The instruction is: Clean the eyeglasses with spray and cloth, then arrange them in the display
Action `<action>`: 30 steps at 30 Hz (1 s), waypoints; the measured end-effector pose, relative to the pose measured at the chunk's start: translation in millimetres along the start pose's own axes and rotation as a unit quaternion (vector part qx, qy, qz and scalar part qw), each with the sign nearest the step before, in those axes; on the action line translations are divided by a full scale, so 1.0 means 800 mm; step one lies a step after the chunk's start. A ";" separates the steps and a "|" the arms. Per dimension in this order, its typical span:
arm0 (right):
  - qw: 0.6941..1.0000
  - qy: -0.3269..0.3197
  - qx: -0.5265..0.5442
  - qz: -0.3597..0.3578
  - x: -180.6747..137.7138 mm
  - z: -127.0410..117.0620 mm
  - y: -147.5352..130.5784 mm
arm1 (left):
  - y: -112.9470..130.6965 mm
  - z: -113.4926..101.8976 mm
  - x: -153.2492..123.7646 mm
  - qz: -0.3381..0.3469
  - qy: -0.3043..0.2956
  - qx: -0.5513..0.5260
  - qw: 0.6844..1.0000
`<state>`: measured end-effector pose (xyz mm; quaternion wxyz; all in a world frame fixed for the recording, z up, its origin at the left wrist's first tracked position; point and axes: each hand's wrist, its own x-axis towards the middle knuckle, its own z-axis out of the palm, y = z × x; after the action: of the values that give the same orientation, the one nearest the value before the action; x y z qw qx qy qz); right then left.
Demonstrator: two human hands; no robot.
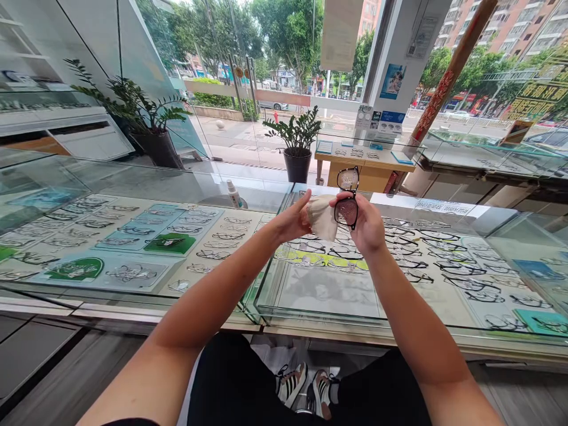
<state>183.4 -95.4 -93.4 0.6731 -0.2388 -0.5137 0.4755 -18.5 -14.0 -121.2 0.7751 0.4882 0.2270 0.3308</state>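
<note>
My left hand (pixel 295 219) is closed around a beige cleaning cloth (pixel 323 218), pressing it against the lower lens of a pair of black-framed glasses (pixel 347 196). My right hand (pixel 366 225) grips the glasses by the frame and holds them turned on end, one lens above the other. Both hands are raised above a glass display counter (pixel 319 296), in front of my chest.
Under the counter glass lie several rows of eyeglass frames (pixel 426 260) on trays. A small spray bottle (pixel 234 194) stands on the counter to the left. Potted plants (pixel 296 145) and a wooden table (pixel 368 168) stand beyond, by the shop windows.
</note>
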 end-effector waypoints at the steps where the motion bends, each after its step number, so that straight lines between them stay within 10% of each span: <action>1: 1.000 0.011 0.004 -0.009 0.001 -0.002 0.001 | -0.001 0.001 -0.002 -0.019 -0.016 -0.004 1.000; 13: 0.998 0.026 -0.034 -0.051 0.008 -0.010 0.014 | 0.000 0.017 -0.003 0.034 0.117 -0.099 0.988; 30: 0.985 0.005 -0.151 -0.083 0.002 -0.010 0.034 | 0.008 0.032 -0.005 0.064 0.110 -0.126 0.984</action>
<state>180.0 -80.9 -117.6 0.6687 -0.2970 -0.5944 0.3337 -5.9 -30.8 -104.3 0.7779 0.3608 0.2356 0.4573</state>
